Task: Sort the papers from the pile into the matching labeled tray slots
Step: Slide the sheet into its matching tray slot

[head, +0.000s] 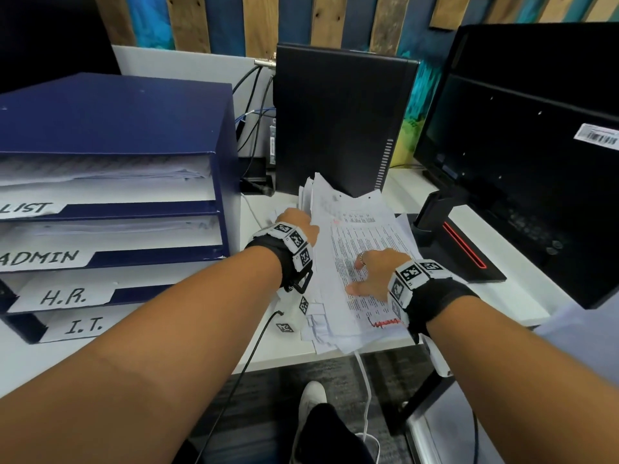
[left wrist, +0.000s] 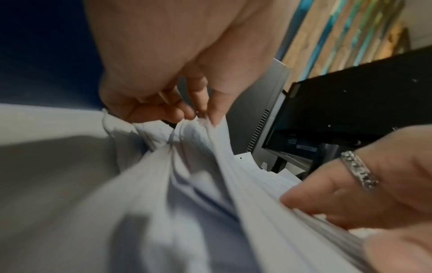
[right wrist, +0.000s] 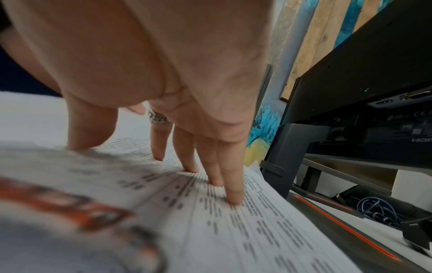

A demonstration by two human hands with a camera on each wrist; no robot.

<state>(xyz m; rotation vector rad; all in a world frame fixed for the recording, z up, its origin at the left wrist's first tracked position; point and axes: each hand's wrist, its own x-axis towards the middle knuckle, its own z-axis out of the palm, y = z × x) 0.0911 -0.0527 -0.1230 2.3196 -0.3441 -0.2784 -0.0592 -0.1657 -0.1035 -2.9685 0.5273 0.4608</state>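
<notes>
The right hand (head: pixel 375 274) lay flat, fingers straight, pressing the paper pile (head: pixel 366 249) (printed side up); the left hand (head: pixel 296 222) pinched the pile's left-edge sheets in its grip.

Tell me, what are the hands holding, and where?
The left hand pinches the papers by their far left edges. The right hand holds nothing; its straight fingers just press on the top sheet.
</notes>
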